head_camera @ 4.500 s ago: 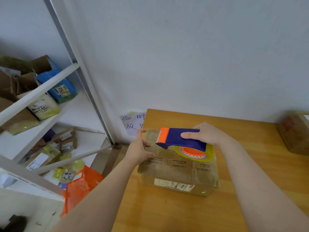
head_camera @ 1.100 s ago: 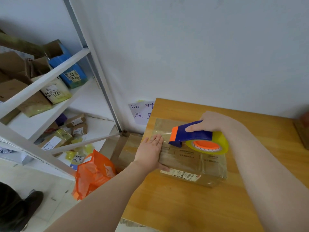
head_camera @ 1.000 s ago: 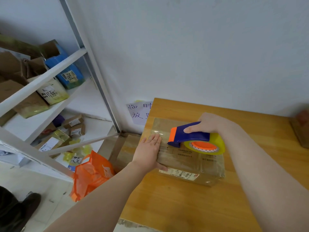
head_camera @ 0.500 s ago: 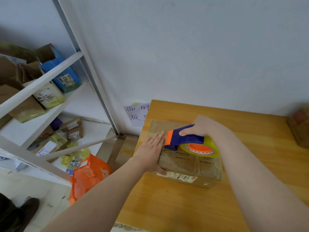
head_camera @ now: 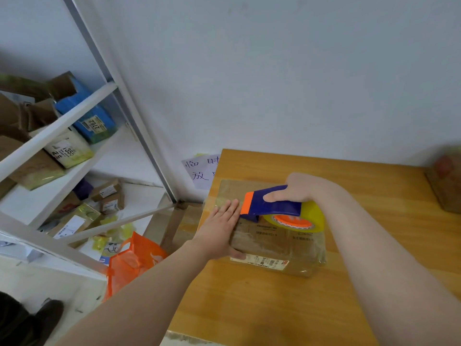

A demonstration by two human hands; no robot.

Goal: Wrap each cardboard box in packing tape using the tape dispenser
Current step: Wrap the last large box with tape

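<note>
A: Which box is pictured?
B: A brown cardboard box (head_camera: 264, 239), lying flat near the left edge of a wooden table (head_camera: 274, 308). Its top and sides are glossy with clear tape, and a white printed label (head_camera: 260, 260) is on the near side.
A: And the tape dispenser (head_camera: 274, 208)?
B: Blue with an orange front edge, it rests on the box top, nose pointing left. Its yellowish tape roll (head_camera: 315, 216) turns on an orange hub.
A: Any other?
B: A second brown box (head_camera: 446, 183), blurred, at the table's far right.

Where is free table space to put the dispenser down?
Bare table lies in front of the box and right of it, up to the second box. The left hand crowds the left edge.
</note>
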